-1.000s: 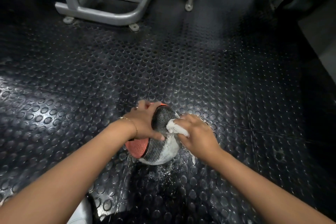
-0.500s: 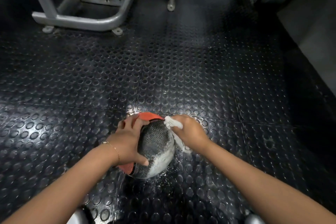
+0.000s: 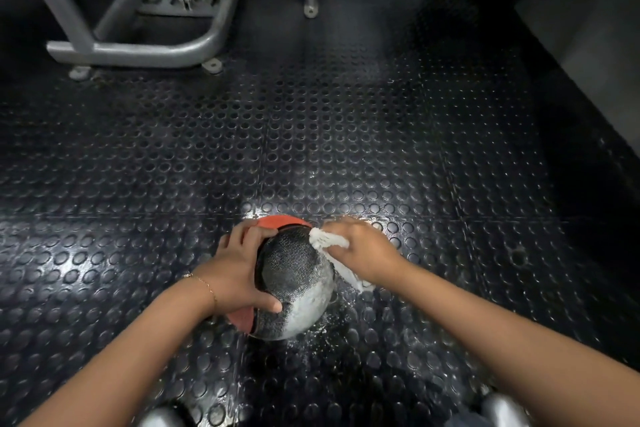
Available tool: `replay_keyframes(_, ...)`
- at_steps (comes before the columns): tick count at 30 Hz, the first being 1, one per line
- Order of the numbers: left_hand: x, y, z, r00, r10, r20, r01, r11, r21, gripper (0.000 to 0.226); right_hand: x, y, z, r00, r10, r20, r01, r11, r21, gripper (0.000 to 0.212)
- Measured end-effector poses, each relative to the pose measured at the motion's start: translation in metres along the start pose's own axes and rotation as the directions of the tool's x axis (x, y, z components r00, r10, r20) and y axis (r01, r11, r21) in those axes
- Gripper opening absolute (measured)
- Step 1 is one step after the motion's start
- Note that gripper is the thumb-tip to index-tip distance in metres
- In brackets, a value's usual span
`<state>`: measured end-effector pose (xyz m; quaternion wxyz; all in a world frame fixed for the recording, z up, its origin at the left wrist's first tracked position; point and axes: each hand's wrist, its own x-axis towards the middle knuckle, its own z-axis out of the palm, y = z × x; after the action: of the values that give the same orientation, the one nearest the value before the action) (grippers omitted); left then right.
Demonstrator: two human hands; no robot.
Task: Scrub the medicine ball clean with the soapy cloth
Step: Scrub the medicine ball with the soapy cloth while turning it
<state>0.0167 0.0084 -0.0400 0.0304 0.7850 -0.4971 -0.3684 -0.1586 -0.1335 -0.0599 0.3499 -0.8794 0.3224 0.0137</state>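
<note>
A black and red medicine ball (image 3: 294,277) sits on the studded rubber floor, its lower right side white with soap foam. My left hand (image 3: 239,270) lies over the ball's left side, fingers spread round it and thumb pressed on the front. My right hand (image 3: 363,253) grips a white soapy cloth (image 3: 327,240) and presses it against the ball's upper right side. A tail of the cloth hangs below that hand.
A grey gym machine frame (image 3: 138,48) stands at the back left, with a thin post foot (image 3: 310,10) beside it. A dark wall base (image 3: 588,45) runs along the right. Foam and water spatter the floor (image 3: 346,329) around the ball. Shoe tips show at the bottom edge.
My right hand has slid the cloth from the ball's top front round to its upper right side. The ball has turned, showing more red at the top. My left hand stays on it.
</note>
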Motion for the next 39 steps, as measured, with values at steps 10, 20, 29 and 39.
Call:
replay_keyframes(10, 0.017, -0.009, -0.013, 1.0, 0.015, 0.021, -0.013, 0.993, -0.117, 0.112, 0.004, -0.008, -0.001, 0.998, -0.032, -0.052, 0.035, 0.998, 0.049, 0.026)
replay_keyframes(20, 0.016, -0.004, -0.012, 1.0, -0.001, 0.023, 0.003, 0.995, -0.096, 0.109, -0.008, -0.01, 0.001, 0.998, 0.018, -0.053, -0.02, 0.999, -0.043, 0.031)
replay_keyframes(29, 0.011, 0.001, -0.013, 1.0, 0.01, 0.023, -0.009, 0.999, -0.046, 0.11, -0.013, -0.004, 0.012, 0.994, 0.075, -0.08, -0.073, 0.997, 0.026, 0.032)
replay_keyframes(39, 0.016, 0.0, -0.012, 1.0, -0.007, 0.022, 0.009, 0.996, -0.088, 0.11, -0.02, -0.013, 0.01, 0.989, 0.131, -0.072, -0.121, 0.984, 0.127, 0.029)
